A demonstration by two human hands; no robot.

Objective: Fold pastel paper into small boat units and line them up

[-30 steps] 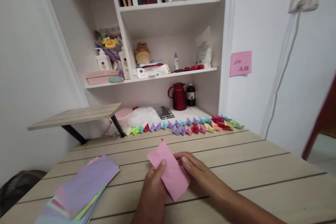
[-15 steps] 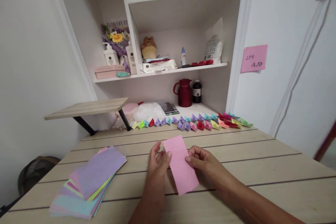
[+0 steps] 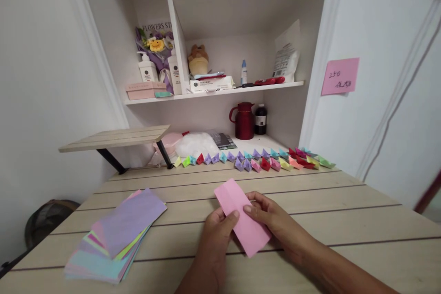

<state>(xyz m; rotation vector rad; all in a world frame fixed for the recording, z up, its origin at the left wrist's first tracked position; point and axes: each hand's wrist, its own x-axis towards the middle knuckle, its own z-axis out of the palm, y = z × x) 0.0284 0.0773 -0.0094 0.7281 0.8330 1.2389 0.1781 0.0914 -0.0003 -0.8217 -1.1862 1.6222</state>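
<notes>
A pink sheet of paper (image 3: 243, 216), long and narrow with a crease near its far end, is held slanted just above the table. My left hand (image 3: 217, 232) grips its left edge, thumb on top and fingers underneath. On the opposite edge, my right hand (image 3: 270, 216) pinches it with the thumb on top; the other fingers curl behind the sheet. Left of my hands lies a fanned stack of coloured paper (image 3: 127, 225), with a purple sheet uppermost. Folded paper boats (image 3: 265, 164) in several colours stand in rows along the table's back.
The slatted wooden table (image 3: 327, 220) spreads under my hands. A small raised stand (image 3: 115, 138) is at the back left. Behind the boats, a red jug (image 3: 244, 121) and dark bottle (image 3: 261, 120) sit below the white shelf (image 3: 213, 94). A pink note (image 3: 340, 76) sticks to the wall.
My left hand has moved nearer and to the right along the paper, its fingers now closed under the edge. The sheet has turned slightly, its near end swinging right. The view has shifted a little.
</notes>
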